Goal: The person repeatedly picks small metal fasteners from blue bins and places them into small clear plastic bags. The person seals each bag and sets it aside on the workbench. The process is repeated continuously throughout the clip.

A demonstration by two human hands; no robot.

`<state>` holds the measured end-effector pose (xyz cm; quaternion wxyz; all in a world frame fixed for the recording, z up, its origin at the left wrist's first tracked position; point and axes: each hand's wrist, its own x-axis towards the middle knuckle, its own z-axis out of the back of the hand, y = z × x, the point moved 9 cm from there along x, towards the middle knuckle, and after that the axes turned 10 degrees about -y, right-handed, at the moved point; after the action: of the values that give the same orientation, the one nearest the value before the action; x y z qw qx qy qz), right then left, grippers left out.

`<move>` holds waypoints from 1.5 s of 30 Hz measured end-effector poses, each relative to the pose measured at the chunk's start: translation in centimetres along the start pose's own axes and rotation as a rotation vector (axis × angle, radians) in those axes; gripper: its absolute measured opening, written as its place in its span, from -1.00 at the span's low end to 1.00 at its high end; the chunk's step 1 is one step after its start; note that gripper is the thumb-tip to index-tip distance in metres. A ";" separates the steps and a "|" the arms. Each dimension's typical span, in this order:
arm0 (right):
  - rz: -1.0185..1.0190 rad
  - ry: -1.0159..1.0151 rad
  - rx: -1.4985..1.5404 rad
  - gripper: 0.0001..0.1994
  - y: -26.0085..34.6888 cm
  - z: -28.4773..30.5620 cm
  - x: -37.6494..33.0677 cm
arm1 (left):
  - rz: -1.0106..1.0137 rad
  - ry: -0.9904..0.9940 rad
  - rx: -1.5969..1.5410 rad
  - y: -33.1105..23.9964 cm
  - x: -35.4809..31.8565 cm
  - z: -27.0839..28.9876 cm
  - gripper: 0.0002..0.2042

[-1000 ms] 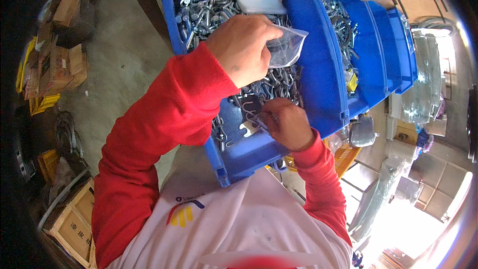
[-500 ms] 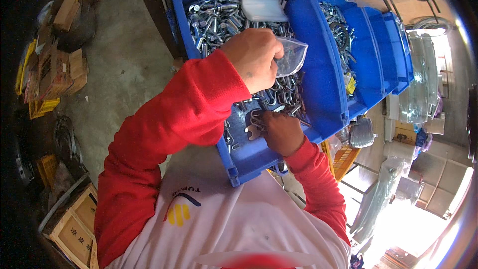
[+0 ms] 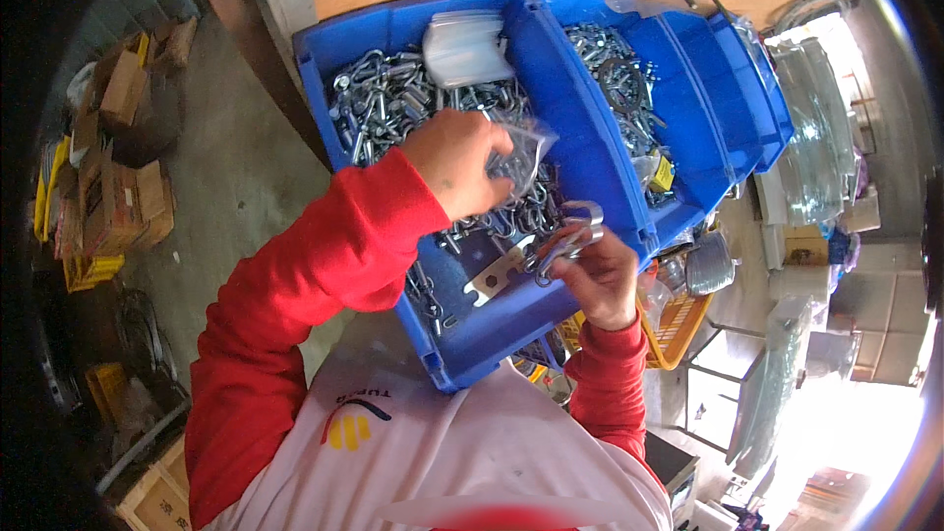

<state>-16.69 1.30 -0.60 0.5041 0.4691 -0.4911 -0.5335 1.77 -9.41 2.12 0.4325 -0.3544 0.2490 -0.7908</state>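
Note:
My left hand (image 3: 457,165) is closed on a clear plastic bag (image 3: 523,152), its fingers curled at the bag's edge over the blue bin (image 3: 418,339). Between the fingertips of my right hand (image 3: 600,275) are several shiny bent metal hooks (image 3: 570,248), lifted above the bin's front right side. Below lies a heap of loose metal hooks and bolts (image 3: 379,93), partly covered by my left hand. On the heap rests a stack of clear plastic bags (image 3: 464,51). A flat metal plate with notches (image 3: 497,278) lies on the bin's bare floor, between both hands.
To the right, a second blue bin (image 3: 654,59) holds metal parts, a dark ring (image 3: 621,84) and a small yellow packet (image 3: 661,174). An orange crate (image 3: 678,334) stands beyond my right forearm. Cardboard boxes (image 3: 123,88) are piled on the floor at far left.
My right hand has risen out of the bin with the metal hooks in its fingers. The left hand still holds the clear bag, now tilted differently. The whole view has shifted slightly.

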 end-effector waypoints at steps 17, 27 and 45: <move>0.738 -0.078 -0.643 -0.65 5.8 -1.8 -0.4 | 0.017 0.508 -0.047 -5.7 -2.4 -4.8 -0.66; 1.054 0.106 -0.891 -0.66 10.3 0.1 -1.2 | -0.085 0.274 0.096 -10.0 -1.9 -3.5 -0.47; 1.043 0.045 -0.720 -0.73 8.1 1.5 1.6 | 0.041 0.036 0.271 -9.7 -2.4 -5.2 -0.41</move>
<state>-17.66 -0.30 7.58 0.8343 -0.0199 -0.4340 -0.3395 -6.27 -2.04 4.87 0.4879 -0.2733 0.1547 -0.8144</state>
